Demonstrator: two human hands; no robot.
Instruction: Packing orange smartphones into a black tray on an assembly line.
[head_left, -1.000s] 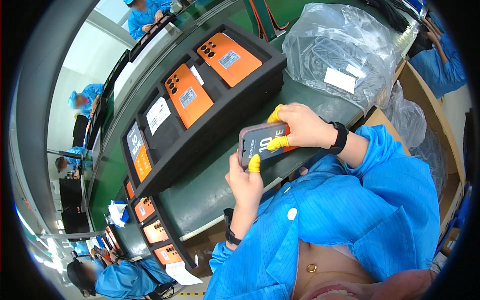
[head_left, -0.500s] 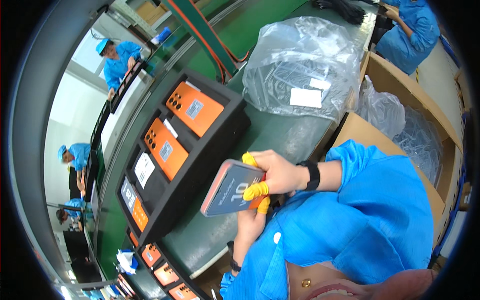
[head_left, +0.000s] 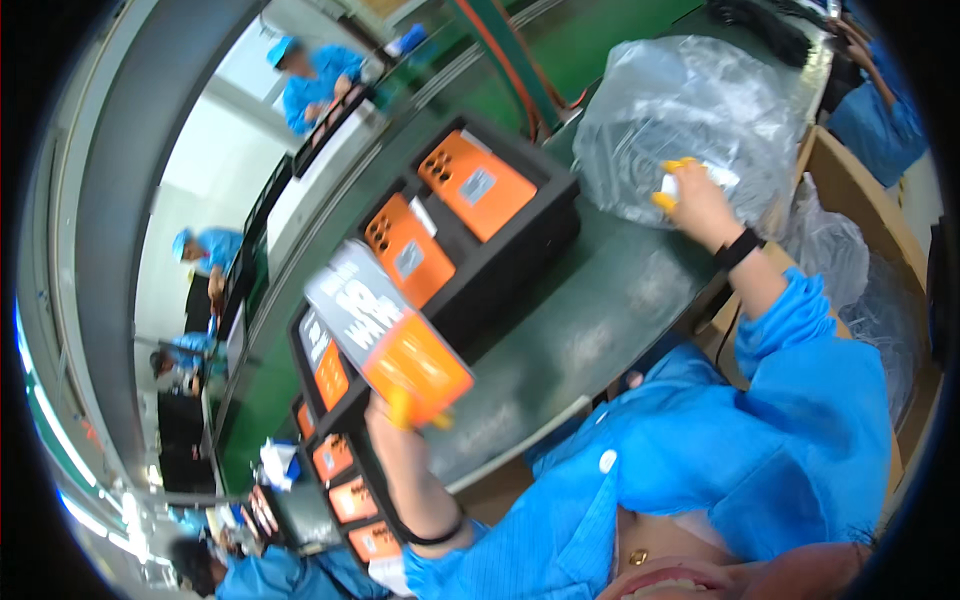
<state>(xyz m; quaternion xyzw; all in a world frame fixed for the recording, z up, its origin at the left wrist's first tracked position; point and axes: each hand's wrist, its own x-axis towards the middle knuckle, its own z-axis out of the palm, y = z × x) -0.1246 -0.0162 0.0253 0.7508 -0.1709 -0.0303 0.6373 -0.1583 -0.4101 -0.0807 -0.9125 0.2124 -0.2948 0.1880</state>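
Note:
My left hand (head_left: 393, 432), in yellow finger cots, grips the lower end of a phone (head_left: 385, 335). A grey and orange printed film covers the phone's front, and motion smears it a little. It is tilted over the near side of a black foam tray (head_left: 515, 265), hiding part of it. In that tray lie an orange phone (head_left: 490, 205), another orange phone (head_left: 425, 270) and one with a grey and orange face (head_left: 325, 360). My right hand (head_left: 703, 205) reaches to a clear plastic bag (head_left: 640, 110) of transparent pieces, its yellow fingertips apart beside a white label.
At my right stands an open cardboard box (head_left: 835, 160) with plastic bags inside. More orange phones (head_left: 350, 500) sit in a tray at the lower left. A green post (head_left: 510, 60) rises behind the foam tray. Co-workers in blue (head_left: 320, 85) work across the line.
My right hand has left the phone and moved up and right to the plastic bag. My left hand has carried the phone left, over the foam tray, and turned it. The view has shifted.

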